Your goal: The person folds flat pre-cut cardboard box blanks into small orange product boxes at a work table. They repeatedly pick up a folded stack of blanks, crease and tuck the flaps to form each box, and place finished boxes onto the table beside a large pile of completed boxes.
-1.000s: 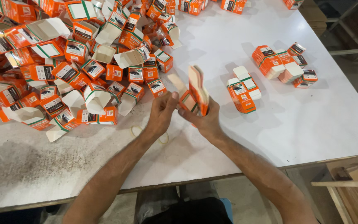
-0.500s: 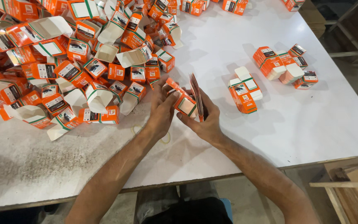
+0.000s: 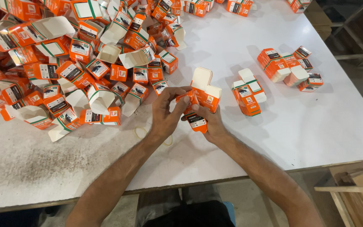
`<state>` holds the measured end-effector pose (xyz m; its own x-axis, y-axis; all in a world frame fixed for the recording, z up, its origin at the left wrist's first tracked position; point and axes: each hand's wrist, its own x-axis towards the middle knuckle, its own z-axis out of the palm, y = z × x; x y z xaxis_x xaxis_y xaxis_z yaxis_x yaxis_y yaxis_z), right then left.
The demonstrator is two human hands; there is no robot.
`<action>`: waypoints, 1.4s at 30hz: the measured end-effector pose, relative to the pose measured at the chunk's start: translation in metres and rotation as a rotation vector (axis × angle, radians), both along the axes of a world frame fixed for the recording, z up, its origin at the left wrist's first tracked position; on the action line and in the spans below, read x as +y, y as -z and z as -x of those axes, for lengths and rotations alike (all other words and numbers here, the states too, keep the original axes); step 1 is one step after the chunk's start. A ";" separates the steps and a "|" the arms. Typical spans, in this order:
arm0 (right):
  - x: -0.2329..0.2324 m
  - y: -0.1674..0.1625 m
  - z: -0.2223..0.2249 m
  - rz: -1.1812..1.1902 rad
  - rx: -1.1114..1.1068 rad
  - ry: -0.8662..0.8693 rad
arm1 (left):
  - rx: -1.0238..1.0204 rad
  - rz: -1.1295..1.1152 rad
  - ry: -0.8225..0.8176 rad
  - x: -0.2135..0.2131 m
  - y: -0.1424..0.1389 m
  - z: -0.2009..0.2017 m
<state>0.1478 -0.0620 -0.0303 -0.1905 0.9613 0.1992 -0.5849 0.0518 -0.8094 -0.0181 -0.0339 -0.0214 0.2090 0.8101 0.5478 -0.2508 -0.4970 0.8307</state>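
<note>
I see L hand (image 3: 164, 115) + R hand (image 3: 210, 122) both pinched on orange carton (image 3: 200, 98) above table (image 3: 190, 159), flaps open | done, I'd say: small stacks (image 3: 248, 92) on R | left: big loose pile (image 3: 64, 54) on L, most undone

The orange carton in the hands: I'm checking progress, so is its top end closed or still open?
Open. The orange carton, held by left hand and right hand, has its pale top flaps standing up unfolded.
</note>
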 end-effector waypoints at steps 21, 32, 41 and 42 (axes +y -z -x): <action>-0.005 -0.005 0.000 -0.578 -0.599 0.541 | 0.183 -0.288 -0.489 0.018 -0.050 0.036; 0.002 0.016 -0.001 0.018 -0.155 -0.097 | 0.559 -0.422 -0.243 0.009 -0.009 0.009; 0.014 0.011 -0.012 0.236 0.109 -0.167 | 0.213 0.020 -0.038 0.009 -0.004 0.009; 0.012 0.011 -0.012 0.192 0.094 -0.164 | 0.180 0.117 -0.009 0.004 -0.007 0.008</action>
